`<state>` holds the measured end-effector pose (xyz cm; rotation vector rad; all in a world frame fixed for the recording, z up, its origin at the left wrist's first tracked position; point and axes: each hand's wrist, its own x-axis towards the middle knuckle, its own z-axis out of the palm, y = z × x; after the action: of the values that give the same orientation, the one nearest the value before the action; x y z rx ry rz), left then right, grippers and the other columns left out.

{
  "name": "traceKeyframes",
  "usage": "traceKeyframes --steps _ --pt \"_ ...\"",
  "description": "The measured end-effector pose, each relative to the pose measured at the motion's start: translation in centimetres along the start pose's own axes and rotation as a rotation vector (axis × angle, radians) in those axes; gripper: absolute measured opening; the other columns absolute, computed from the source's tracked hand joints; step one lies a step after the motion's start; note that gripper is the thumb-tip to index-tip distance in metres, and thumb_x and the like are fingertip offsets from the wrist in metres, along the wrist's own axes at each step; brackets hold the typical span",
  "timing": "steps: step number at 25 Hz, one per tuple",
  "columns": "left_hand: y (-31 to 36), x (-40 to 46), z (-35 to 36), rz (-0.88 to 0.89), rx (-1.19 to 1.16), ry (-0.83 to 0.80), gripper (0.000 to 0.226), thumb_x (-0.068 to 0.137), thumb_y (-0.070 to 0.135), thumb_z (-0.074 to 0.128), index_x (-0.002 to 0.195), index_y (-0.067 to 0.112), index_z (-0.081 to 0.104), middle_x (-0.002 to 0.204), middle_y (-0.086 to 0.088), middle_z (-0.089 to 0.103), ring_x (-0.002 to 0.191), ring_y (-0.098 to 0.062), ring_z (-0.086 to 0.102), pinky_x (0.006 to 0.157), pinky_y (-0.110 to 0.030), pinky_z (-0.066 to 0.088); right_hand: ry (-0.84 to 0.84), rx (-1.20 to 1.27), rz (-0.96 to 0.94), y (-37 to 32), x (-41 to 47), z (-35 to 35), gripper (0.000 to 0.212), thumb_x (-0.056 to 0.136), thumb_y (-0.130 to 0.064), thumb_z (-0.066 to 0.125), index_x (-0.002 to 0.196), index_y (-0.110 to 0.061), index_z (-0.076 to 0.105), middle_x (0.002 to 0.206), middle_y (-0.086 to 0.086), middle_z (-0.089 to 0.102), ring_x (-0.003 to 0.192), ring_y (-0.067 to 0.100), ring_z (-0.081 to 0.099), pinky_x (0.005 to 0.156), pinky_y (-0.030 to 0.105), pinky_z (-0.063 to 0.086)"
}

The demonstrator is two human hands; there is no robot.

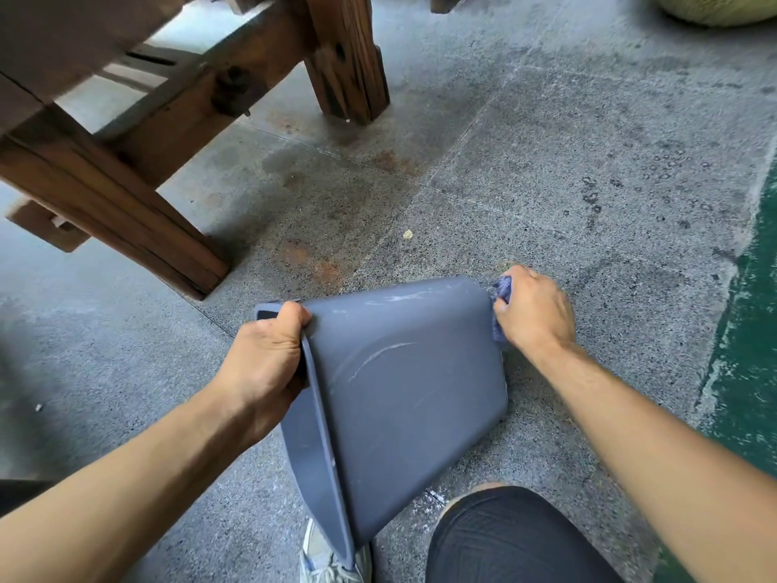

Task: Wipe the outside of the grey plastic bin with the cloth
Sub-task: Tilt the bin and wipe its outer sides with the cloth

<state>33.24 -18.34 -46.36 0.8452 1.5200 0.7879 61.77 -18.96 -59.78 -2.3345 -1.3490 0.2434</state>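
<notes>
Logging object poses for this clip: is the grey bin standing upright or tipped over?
Tipped. The grey bin lies sideways, rim held by the left hand, base toward the right hand with the cloth.

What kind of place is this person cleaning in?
Probably a workshop or covered outdoor work area: a stained, speckled grey concrete floor, a rough dark wooden bench frame, and a worn green painted floor strip.

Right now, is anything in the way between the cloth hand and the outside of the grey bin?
Nothing visible is. The right hand already presses the cloth against the grey bin at its base edge, while the left hand grips the rim. The marked side wall facing up is bare.
</notes>
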Motion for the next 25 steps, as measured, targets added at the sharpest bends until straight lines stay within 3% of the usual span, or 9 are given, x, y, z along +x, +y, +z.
traceKeyframes --steps 4,8,12,14,17,22,25 --pt "-0.1 -0.2 0.2 -0.026 -0.034 0.002 0.016 0.092 0.02 0.054 0.105 0.012 0.058 0.096 -0.019 0.058 0.088 -0.029 0.054 0.08 -0.044 0.043 0.079 0.04 -0.029 -1.1 -1.4 -2.8 0.022 0.083 -0.021 0.074 0.103 -0.019 0.065 0.1 0.007 0.07 0.09 0.03 0.062 0.076 0.036 0.049" --pt "0.1 -0.4 0.9 -0.025 -0.06 0.008 0.011 0.092 0.02 0.055 0.101 0.014 0.06 0.091 -0.016 0.062 0.072 -0.023 0.062 0.062 -0.03 0.053 0.199 0.267 -0.255 -6.9 -5.9 -6.4 0.029 0.08 -0.022 0.074 0.107 -0.024 0.064 0.099 -0.001 0.067 0.09 0.022 0.059 0.075 0.033 0.048" --pt "0.7 -0.5 1.8 -0.045 -0.094 0.005 0.012 0.093 0.019 0.054 0.101 0.012 0.06 0.093 -0.02 0.061 0.075 -0.026 0.061 0.065 -0.034 0.055 0.192 0.478 -0.442 -12.0 -11.0 -8.1 0.034 0.074 -0.016 0.076 0.105 -0.018 0.061 0.098 -0.001 0.066 0.092 0.02 0.057 0.081 0.031 0.046" --pt "1.0 -0.7 2.2 -0.059 -0.088 -0.001 0.011 0.092 0.019 0.053 0.099 0.013 0.06 0.09 -0.021 0.059 0.073 -0.027 0.059 0.063 -0.033 0.053 0.175 0.456 -0.496 -13.2 -12.7 -7.7 0.036 0.073 -0.014 0.075 0.106 -0.016 0.061 0.099 0.002 0.066 0.092 0.025 0.061 0.081 0.038 0.051" --pt "1.4 -0.9 2.7 -0.052 -0.1 0.007 0.013 0.092 0.017 0.052 0.08 0.017 0.057 0.068 -0.01 0.06 0.053 -0.021 0.06 0.051 -0.029 0.055 0.207 0.352 -0.566 -13.9 -12.8 -6.9 0.034 0.072 -0.012 0.072 0.105 -0.013 0.062 0.095 0.005 0.066 0.089 0.03 0.061 0.076 0.044 0.053" --pt "1.5 -1.0 2.9 -0.067 -0.083 -0.006 0.018 0.092 0.015 0.048 0.077 0.014 0.058 0.063 -0.009 0.065 0.051 -0.02 0.064 0.052 -0.034 0.059 0.226 0.272 -0.519 -12.8 -10.1 -5.7 0.036 0.072 -0.014 0.071 0.107 -0.015 0.061 0.097 0.003 0.064 0.09 0.028 0.059 0.08 0.04 0.05" --pt "1.5 -0.8 2.1 -0.113 -0.077 -0.005 0.015 0.086 0.015 0.049 0.072 0.019 0.05 0.058 -0.004 0.05 0.046 -0.018 0.052 0.047 -0.027 0.054 0.206 0.226 -0.457 -11.3 -8.0 -4.7 0.037 0.073 -0.014 0.073 0.107 -0.016 0.06 0.099 0.003 0.064 0.091 0.027 0.059 0.082 0.038 0.048"
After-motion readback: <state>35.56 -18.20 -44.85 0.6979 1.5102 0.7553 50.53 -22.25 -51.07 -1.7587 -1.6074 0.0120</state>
